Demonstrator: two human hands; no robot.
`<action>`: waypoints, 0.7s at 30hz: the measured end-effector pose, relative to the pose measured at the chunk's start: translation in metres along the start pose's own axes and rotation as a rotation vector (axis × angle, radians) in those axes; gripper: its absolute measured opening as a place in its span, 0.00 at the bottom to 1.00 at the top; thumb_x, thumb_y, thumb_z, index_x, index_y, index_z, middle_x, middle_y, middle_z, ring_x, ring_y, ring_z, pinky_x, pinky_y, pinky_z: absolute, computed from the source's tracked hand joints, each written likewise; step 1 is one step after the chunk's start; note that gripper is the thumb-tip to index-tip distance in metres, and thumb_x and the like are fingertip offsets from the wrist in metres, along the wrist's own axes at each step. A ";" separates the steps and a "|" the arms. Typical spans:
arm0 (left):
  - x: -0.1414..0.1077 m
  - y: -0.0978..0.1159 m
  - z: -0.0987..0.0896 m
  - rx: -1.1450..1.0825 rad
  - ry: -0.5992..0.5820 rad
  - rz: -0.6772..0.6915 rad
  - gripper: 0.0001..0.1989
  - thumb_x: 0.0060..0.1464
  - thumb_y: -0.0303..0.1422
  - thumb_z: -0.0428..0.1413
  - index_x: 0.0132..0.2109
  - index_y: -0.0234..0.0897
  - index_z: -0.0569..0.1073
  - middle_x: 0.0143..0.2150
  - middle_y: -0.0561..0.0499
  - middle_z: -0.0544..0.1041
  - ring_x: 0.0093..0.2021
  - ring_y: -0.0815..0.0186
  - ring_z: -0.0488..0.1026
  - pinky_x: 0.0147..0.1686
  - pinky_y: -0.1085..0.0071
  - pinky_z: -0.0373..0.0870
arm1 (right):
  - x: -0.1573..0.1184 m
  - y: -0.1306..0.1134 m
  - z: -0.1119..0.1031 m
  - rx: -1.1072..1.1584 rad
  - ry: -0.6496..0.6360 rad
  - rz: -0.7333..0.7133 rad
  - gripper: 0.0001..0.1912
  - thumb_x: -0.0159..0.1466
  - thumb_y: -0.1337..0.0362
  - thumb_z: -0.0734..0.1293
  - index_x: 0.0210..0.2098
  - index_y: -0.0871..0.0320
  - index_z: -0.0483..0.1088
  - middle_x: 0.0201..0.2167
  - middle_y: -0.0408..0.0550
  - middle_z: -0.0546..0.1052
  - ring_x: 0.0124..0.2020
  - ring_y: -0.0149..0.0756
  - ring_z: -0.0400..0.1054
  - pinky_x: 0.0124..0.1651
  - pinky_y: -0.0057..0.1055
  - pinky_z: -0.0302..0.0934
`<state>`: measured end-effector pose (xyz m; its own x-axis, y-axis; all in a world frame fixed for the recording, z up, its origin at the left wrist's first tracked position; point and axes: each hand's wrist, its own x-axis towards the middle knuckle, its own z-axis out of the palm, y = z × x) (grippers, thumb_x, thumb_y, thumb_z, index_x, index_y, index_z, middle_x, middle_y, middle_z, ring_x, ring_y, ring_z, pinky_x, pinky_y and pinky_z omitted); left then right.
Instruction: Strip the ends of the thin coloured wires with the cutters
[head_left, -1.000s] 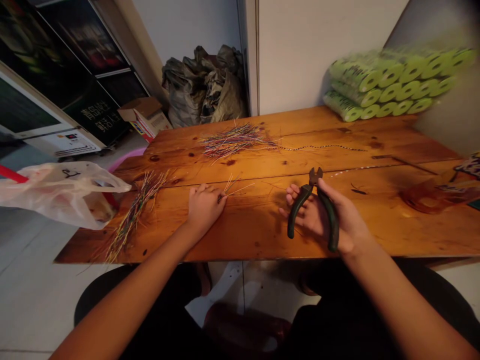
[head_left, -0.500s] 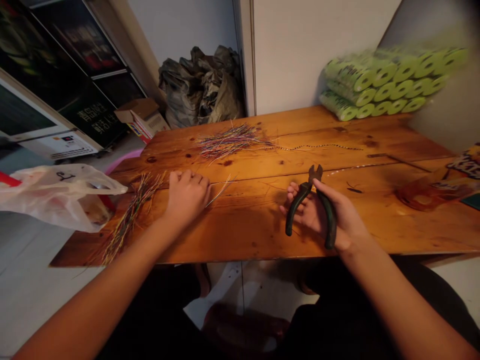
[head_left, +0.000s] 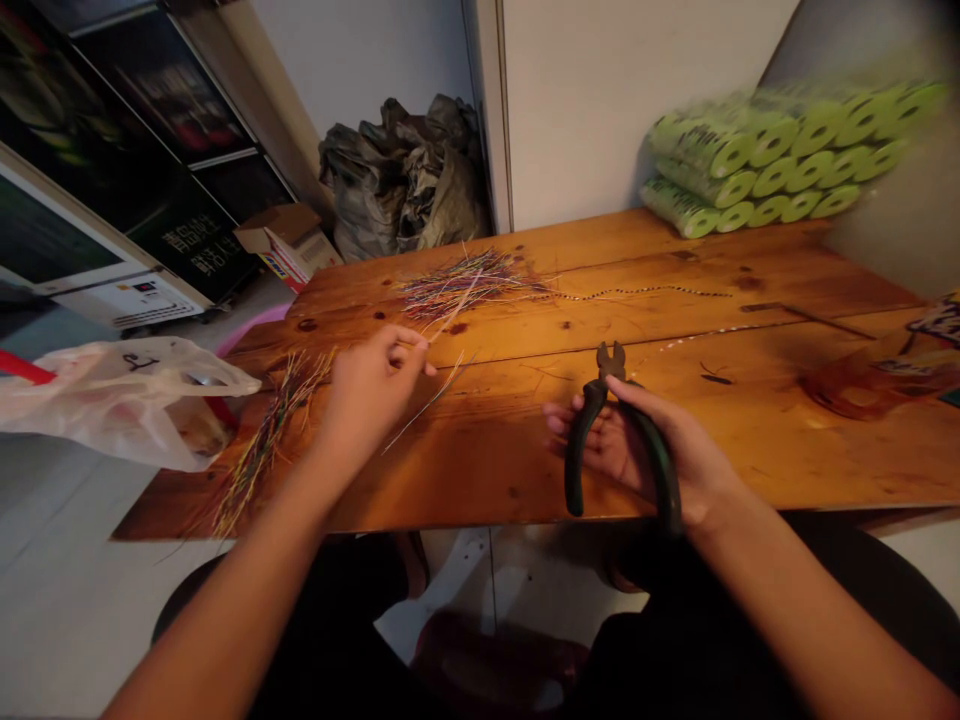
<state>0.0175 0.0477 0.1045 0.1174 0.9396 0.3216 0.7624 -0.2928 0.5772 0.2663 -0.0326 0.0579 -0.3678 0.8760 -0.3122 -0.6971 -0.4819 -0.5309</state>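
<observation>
My left hand (head_left: pixel 382 375) is raised a little over the wooden table (head_left: pixel 480 480), fingers pinched on a thin pale wire (head_left: pixel 455 312) that points up and away. Just right of it, a few whitish wires (head_left: pixel 435 398) lie on the wood. In my right hand (head_left: pixel 652 450) rest diagonal cutting pliers (head_left: pixel 611 375) with dark handles, jaws apart and pointing away from me. Behind my left hand is a loose pile of colored wires (head_left: pixel 469 285). Another wire bundle (head_left: pixel 262 440) lies by the table's left end, near my left forearm.
A twisted dark-and-light strand (head_left: pixel 637 293) stretches right from the pile. Green-wrapped paper rolls (head_left: pixel 765 165) are stacked at the back right. An orange transparent container (head_left: pixel 855 385) stands at the right. A white plastic bag (head_left: pixel 112 395) hangs beside the left end, with a cardboard box (head_left: pixel 289 240) behind.
My left hand has lifted off the table and turned, now with a pale wire in its fingers. The pliers have shifted slightly left and toward me with my right hand.
</observation>
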 end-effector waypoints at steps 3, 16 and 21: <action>0.005 0.007 0.031 -0.675 -0.225 -0.284 0.05 0.51 0.31 0.53 0.31 0.34 0.71 0.25 0.51 0.75 0.26 0.70 0.70 0.31 0.73 0.66 | 0.000 0.008 0.001 -0.077 -0.036 0.001 0.12 0.62 0.60 0.63 0.33 0.63 0.73 0.36 0.57 0.79 0.38 0.42 0.74 0.49 0.40 0.65; 0.027 0.009 0.127 -1.755 -0.090 -0.332 0.06 0.47 0.28 0.60 0.31 0.34 0.69 0.27 0.57 0.68 0.23 0.80 0.64 0.24 0.83 0.60 | 0.028 0.031 -0.006 0.109 -0.346 0.229 0.17 0.61 0.55 0.62 0.35 0.65 0.72 0.32 0.52 0.77 0.32 0.37 0.73 0.40 0.34 0.65; 0.023 -0.005 0.130 -1.385 -0.011 -0.193 0.09 0.42 0.31 0.63 0.31 0.34 0.72 0.28 0.55 0.73 0.29 0.76 0.70 0.30 0.82 0.65 | 0.029 0.035 -0.012 0.145 -0.323 0.211 0.16 0.61 0.56 0.62 0.34 0.64 0.72 0.32 0.51 0.76 0.32 0.38 0.73 0.41 0.35 0.65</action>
<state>0.0991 0.0942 0.0114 0.0934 0.9841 0.1511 -0.4733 -0.0896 0.8763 0.2387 -0.0244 0.0211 -0.6700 0.7316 -0.1261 -0.6572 -0.6634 -0.3578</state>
